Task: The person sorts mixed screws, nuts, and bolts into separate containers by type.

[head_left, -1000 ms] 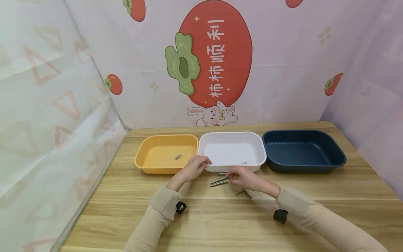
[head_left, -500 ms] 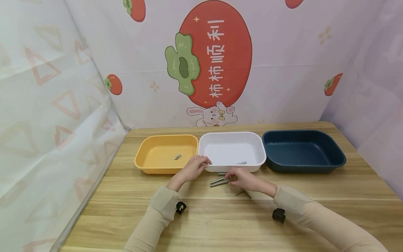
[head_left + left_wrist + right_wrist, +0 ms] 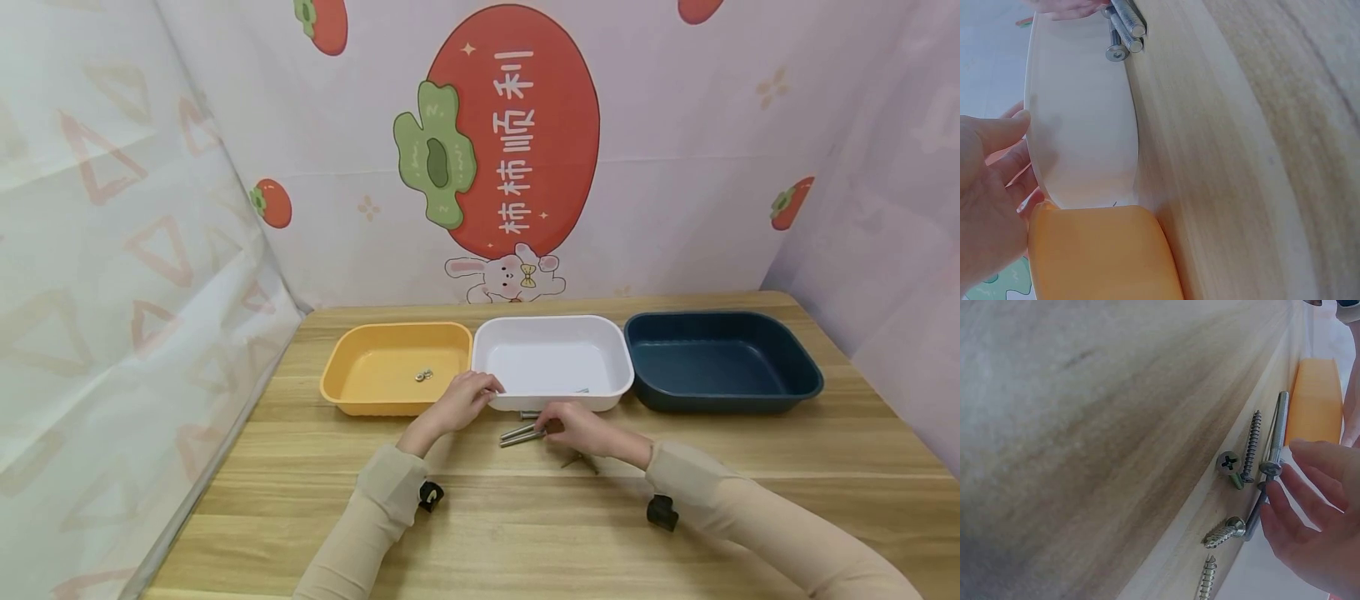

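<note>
Here the right hand pinches long bolts; left hand, fingers relaxed, touches the white tray.

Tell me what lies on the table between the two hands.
In the head view, long bolts lie on the table between the left hand and right hand, just before the white tray; the right fingers touch them.

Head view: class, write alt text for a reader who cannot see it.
A person's right hand touches long bolts lying on a wooden table, while the left hand rests at the white tray. An orange tray and a dark blue tray flank it.
</note>
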Tool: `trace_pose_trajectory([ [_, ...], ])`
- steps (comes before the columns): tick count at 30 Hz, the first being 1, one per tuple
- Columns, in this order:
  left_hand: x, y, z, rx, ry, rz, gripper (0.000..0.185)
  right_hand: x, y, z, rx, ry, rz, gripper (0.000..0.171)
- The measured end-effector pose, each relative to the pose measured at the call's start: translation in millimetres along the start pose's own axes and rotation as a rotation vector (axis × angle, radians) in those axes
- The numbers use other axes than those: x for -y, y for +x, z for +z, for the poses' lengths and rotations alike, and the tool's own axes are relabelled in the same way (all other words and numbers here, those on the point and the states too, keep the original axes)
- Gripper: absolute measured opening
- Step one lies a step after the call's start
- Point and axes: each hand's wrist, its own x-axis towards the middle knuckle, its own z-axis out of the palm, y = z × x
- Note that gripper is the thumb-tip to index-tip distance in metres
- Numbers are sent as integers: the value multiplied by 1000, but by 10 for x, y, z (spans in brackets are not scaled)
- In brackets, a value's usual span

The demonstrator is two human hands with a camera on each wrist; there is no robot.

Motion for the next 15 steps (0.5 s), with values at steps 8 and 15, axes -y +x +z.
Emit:
trace_pose_trajectory([
  [8, -4, -9, 11, 1, 5, 0, 11, -11, 4, 48, -29, -15, -36, 10],
  [15, 6, -3, 16, -1, 11, 0, 11, -14, -1, 78, -19, -22, -8, 11],
])
